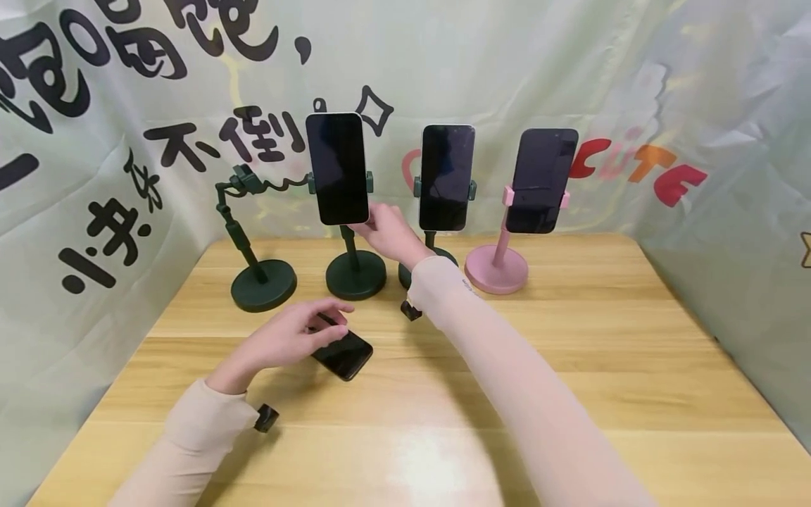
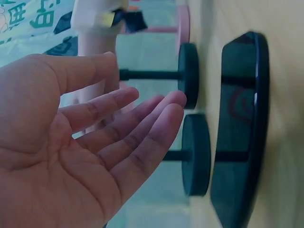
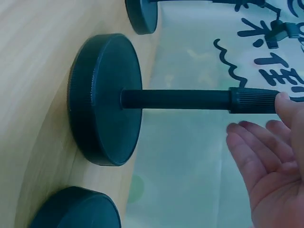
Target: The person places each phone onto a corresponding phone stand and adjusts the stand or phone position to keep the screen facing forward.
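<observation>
In the head view my right hand reaches to the second stand from the left, just under the upright phone clamped on it. The right wrist view shows the thumb on the ribbed collar of this green phone stand; the index finger is hidden and the other fingers lie loosely bent beside the stem. My left hand hovers over a black phone lying flat on the table. Its fingers are relaxed, with nothing between them in the left wrist view, apart from the phone.
A green stand with a folded arm and no phone stands at the left. Right of my right hand, one phone sits on another green stand and one on a pink stand. Printed cloth hangs behind the wooden table.
</observation>
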`<act>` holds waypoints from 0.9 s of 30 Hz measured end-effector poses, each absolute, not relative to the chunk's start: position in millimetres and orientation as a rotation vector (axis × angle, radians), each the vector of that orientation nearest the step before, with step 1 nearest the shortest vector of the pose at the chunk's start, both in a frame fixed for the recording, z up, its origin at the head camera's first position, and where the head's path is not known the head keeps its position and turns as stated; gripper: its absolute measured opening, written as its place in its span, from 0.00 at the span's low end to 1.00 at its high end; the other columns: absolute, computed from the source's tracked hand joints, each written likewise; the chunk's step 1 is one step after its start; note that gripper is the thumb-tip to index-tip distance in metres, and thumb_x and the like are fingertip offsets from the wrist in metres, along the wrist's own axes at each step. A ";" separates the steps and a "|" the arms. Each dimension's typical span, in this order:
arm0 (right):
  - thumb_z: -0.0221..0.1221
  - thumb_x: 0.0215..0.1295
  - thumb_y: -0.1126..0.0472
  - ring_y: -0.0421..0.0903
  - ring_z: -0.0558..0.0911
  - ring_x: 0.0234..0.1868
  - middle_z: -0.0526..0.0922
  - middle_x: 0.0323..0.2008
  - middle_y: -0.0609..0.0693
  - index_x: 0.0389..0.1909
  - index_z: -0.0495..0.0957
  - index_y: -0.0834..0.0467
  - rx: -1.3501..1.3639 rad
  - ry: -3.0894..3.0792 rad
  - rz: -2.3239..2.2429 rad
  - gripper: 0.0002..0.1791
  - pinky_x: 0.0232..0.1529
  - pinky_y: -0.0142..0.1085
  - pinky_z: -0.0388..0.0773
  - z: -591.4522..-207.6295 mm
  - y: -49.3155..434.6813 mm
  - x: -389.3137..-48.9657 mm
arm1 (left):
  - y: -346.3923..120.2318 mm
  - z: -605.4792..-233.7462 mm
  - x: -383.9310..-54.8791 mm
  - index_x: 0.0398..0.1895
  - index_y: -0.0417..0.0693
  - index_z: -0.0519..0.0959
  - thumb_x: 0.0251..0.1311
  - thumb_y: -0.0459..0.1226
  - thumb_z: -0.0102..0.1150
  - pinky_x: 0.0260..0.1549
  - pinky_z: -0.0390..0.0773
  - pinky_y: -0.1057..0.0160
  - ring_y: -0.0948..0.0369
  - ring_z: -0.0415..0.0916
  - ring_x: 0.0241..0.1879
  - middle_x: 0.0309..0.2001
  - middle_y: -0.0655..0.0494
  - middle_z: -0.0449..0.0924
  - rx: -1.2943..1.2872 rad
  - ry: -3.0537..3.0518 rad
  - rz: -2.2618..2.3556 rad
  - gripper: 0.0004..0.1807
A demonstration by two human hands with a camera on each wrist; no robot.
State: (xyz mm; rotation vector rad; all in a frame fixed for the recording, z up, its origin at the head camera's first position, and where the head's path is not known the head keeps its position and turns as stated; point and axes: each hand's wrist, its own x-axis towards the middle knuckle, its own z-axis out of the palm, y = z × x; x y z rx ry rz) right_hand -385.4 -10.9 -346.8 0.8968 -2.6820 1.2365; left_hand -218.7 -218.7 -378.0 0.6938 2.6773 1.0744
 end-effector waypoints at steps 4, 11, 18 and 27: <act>0.60 0.82 0.48 0.48 0.86 0.42 0.93 0.40 0.52 0.47 0.84 0.57 0.877 -2.730 1.256 0.15 0.49 0.41 0.82 -344.7 -5.2 -380.0 | -231.3 -368.3 -220.2 0.64 0.47 0.82 0.77 0.40 0.63 0.40 0.86 0.65 0.53 0.90 0.42 0.46 0.47 0.90 0.682 2.710 1.062 0.17; 0.59 0.82 0.52 0.49 0.91 0.48 0.93 0.48 0.54 0.62 0.86 0.58 0.897 -2.804 1.365 0.18 0.53 0.38 0.88 -343.9 -0.8 -370.7 | -252.8 -358.1 -221.3 0.63 0.47 0.83 0.77 0.40 0.63 0.36 0.87 0.66 0.55 0.92 0.43 0.46 0.47 0.91 0.550 2.818 1.049 0.16; 0.61 0.81 0.57 0.50 0.92 0.52 0.92 0.52 0.58 0.60 0.87 0.61 0.982 -2.847 1.458 0.16 0.52 0.35 0.89 -344.7 -9.1 -363.4 | -280.3 -350.3 -224.8 0.61 0.38 0.81 0.79 0.37 0.60 0.36 0.89 0.63 0.64 0.90 0.39 0.44 0.44 0.91 0.416 2.845 1.186 0.15; 0.60 0.81 0.57 0.51 0.92 0.53 0.92 0.52 0.58 0.62 0.85 0.63 1.118 -2.797 1.463 0.18 0.53 0.35 0.89 -351.1 -25.5 -356.0 | -309.4 -350.5 -230.9 0.62 0.35 0.80 0.80 0.37 0.58 0.36 0.90 0.64 0.66 0.89 0.36 0.43 0.42 0.91 0.285 2.940 1.194 0.16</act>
